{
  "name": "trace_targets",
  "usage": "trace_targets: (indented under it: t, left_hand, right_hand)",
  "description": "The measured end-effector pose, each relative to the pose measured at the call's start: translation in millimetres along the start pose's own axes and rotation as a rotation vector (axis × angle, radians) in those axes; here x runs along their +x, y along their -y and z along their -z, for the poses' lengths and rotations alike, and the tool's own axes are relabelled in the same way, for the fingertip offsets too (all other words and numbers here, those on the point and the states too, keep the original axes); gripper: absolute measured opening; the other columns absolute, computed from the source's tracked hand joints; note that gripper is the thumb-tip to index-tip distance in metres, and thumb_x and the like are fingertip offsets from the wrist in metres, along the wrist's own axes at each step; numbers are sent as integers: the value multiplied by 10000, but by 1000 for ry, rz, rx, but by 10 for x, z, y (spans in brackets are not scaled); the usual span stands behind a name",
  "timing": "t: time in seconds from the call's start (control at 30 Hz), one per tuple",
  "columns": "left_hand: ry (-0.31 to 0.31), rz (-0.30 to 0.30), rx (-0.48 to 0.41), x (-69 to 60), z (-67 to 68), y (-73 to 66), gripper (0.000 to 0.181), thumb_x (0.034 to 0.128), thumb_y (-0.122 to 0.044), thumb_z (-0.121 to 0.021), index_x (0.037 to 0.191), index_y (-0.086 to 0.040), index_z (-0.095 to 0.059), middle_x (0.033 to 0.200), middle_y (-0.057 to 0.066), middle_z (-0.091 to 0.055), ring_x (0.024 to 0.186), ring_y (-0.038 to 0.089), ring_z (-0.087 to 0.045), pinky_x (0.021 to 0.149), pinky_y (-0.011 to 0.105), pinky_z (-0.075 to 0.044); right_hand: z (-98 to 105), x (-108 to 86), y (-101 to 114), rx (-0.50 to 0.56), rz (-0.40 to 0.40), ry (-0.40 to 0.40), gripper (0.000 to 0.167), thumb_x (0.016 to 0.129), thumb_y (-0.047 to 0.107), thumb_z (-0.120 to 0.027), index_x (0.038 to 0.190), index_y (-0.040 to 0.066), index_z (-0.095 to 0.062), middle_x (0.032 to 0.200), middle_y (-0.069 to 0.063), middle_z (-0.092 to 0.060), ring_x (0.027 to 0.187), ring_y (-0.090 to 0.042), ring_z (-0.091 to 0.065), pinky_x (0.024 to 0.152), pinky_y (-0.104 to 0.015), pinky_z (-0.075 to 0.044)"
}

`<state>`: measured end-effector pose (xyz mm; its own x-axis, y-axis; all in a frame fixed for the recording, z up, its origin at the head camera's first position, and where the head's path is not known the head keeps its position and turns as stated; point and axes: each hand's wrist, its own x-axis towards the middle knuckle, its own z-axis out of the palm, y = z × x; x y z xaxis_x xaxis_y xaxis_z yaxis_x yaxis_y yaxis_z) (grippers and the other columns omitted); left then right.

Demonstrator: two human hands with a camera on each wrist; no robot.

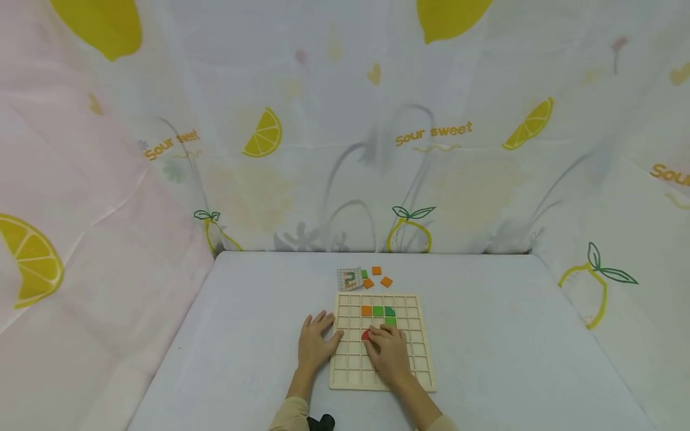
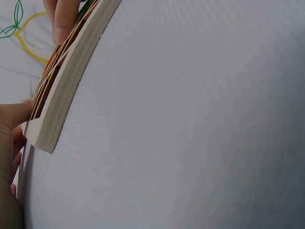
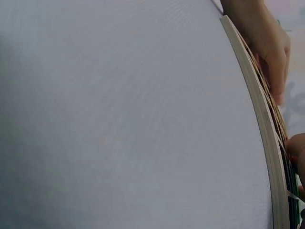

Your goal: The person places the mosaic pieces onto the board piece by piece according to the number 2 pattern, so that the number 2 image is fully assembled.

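A wooden grid board (image 1: 354, 378) lies on the white table. In its upper rows sit an orange square (image 1: 366, 310), a green square (image 1: 378, 311) and a dark green rounded piece (image 1: 390, 311), with another green square (image 1: 390, 321) below. My right hand (image 1: 390, 357) is over the middle of the board, thumb and fingers pinching a red piece (image 1: 366, 335) at a cell. My left hand (image 1: 317, 345) rests at the board's left edge, fingers spread and thumb on the rim. The left wrist view shows the board's edge (image 2: 71, 90) with the left thumb on it.
Behind the board lie a small pattern card (image 1: 349, 279), several loose orange squares (image 1: 377, 270) and a green piece (image 1: 364, 273). A black object (image 1: 321, 422) is at the table's near edge, beside the left sleeve. Printed cloth hangs behind and at both sides.
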<state>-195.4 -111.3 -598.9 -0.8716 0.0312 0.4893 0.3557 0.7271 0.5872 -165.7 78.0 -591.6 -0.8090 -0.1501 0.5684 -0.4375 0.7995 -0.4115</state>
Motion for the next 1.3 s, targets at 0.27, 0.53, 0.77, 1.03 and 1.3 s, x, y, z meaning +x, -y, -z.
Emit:
trace_targets:
  t: [0.27, 0.53, 0.77, 1.03, 1.3]
  left_hand:
    - [1, 4, 4, 2, 3, 8, 382, 713, -214, -759, 1032, -11, -709, 1076, 121, -693, 1102, 317, -604, 1064, 507, -347]
    - [8, 17, 10, -7, 11, -8, 387, 720, -223, -755, 1039, -11, -706, 1084, 123, -690, 1113, 312, -598, 1074, 496, -338]
    - [13, 15, 4, -3, 12, -13, 385, 721, -213, -757, 1040, -4, -703, 1082, 125, -691, 1110, 317, -600, 1068, 511, -342]
    - [10, 14, 6, -18, 15, -22, 380, 718, -211, -755, 1036, -8, -706, 1081, 123, -692, 1107, 317, -602, 1067, 505, -345]
    - [-5, 0, 7, -9, 8, -25, 375, 715, -211, -753, 1028, -10, -708, 1075, 123, -693, 1093, 321, -609, 1060, 511, -352]
  right_hand:
    - [-9, -5, -18, 22, 48, -54, 170, 732, 151, -770, 865, 46, -753, 978, -44, -725, 954, -280, -607, 789, -469, -460]
    - [-26, 52, -90, 36, 68, -66, 251, 695, 200, -803, 890, 57, -736, 917, -42, -723, 865, -228, -590, 734, -422, -485]
    - [18, 92, -133, 137, 23, -27, 186, 701, 136, -800, 865, 67, -747, 910, -24, -730, 855, -190, -603, 752, -410, -495]
    - [112, 151, -171, 213, 18, 65, 172, 739, 95, -772, 901, 49, -739, 910, -31, -727, 852, -197, -617, 756, -375, -508]
    - [152, 651, -499, 198, -77, -27, 194, 783, 39, -712, 943, -70, -696, 895, -193, -694, 793, -331, -628, 733, -504, -521]
